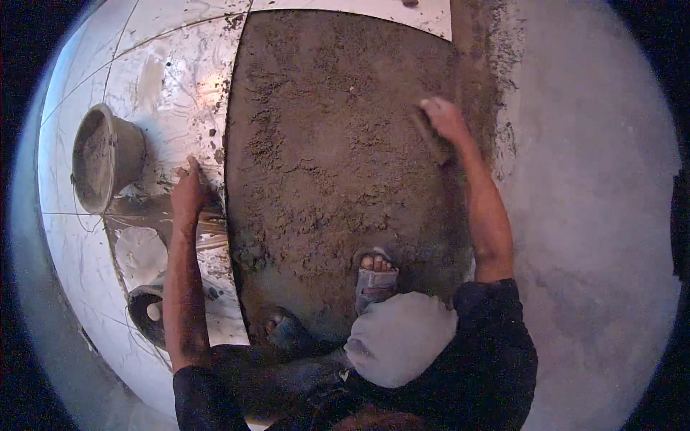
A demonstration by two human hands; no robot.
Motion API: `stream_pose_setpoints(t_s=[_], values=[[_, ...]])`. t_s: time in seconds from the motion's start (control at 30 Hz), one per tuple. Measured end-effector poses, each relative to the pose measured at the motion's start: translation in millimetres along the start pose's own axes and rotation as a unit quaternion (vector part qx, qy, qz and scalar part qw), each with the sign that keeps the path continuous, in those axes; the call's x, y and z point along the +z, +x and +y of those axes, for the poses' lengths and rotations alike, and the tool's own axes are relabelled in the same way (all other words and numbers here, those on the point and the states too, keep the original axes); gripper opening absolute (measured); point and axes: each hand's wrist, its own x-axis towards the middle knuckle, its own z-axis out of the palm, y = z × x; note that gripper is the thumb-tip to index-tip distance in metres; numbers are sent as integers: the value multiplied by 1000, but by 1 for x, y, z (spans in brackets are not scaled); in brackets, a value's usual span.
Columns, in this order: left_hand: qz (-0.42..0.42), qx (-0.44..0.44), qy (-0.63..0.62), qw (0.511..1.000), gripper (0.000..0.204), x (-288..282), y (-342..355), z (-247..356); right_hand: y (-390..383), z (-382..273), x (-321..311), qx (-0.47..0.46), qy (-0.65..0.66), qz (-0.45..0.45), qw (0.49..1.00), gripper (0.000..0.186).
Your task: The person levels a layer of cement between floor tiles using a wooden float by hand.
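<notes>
My right hand (447, 121) is closed on a narrow, mortar-coated trowel (433, 140), held low over the right side of a bed of rough grey-brown mortar (338, 144). Blur and mud hide the exact outline of its blade. My left hand (188, 190) leans on the pale, smeared floor tiles (180, 93) at the mortar's left edge, with its fingers apart and nothing in them. Just left of that hand stands a large round bucket (129, 154), its mouth turned toward the left and grey material inside.
A dark pail (146, 316) with a pale object inside and a whitish round thing (141, 255) sit beside my left forearm. My sandalled foot (376, 276) is on the mortar. Grey smooth floor (582, 201) lies on the right. Mortar crumbs dot the tiles.
</notes>
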Motion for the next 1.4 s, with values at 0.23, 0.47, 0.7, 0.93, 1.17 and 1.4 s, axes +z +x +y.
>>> stream_pose_setpoints(t_s=[0.23, 0.47, 0.7, 0.93, 1.17, 1.4], values=[[-28, -3, -29, 999, 83, -5, -3, 2, -49, -30, 13, 62, -55, -169, 982, 43], [-46, -12, -26, 999, 84, -9, -2, 8, 23, 24, -8, 195, -61, 118, 972, 42], [-42, -27, -26, 998, 88, -15, -10, 6, -19, -29, 19, 80, -47, -11, 996, 41], [30, 11, -8, 999, 77, 10, 2, -7, -38, -36, 14, 46, -46, -112, 992, 40], [8, 30, -1, 1000, 58, -14, -8, 9, 40, -14, 23, 28, -80, -3, 996, 43], [-15, -7, 16, 1000, 53, -8, -5, 1, -25, -98, 41, 26, -117, -217, 969, 44]])
